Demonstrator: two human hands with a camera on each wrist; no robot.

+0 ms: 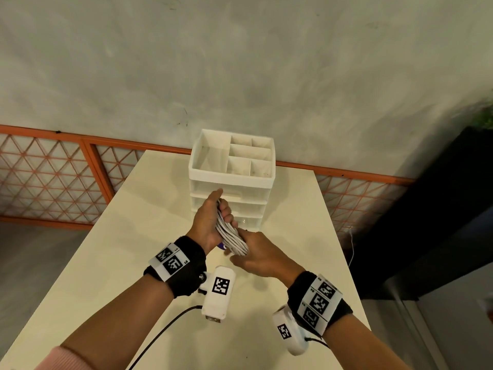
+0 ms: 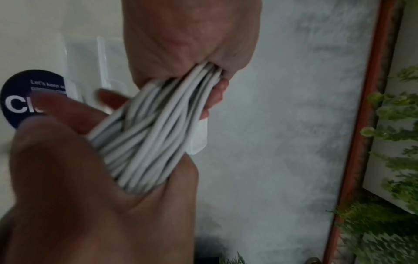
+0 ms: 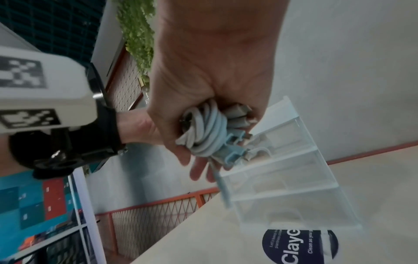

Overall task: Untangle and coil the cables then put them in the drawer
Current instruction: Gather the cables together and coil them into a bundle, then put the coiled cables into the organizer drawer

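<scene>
White cable bundle [image 1: 231, 236] held above the desk [image 1: 149, 236], just in front of the drawer unit [image 1: 231, 180]. Left hand [image 1: 210, 222] curled round the far end of the loops, apparently to stop them springing apart. Right hand [image 1: 257, 256] closed round the near end, plugs bunched in its palm, probably to tidy the coil before stowing. All drawers of the unit shut. Round dark sticker [image 3: 299, 247] on the desk below the bundle.

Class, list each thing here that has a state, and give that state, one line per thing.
white cable bundle: coiled, held above the table by both hands
left hand: grips the bundle's far end
right hand: grips the bundle's near end
drawer unit: front drawers closed, top tray open
</scene>
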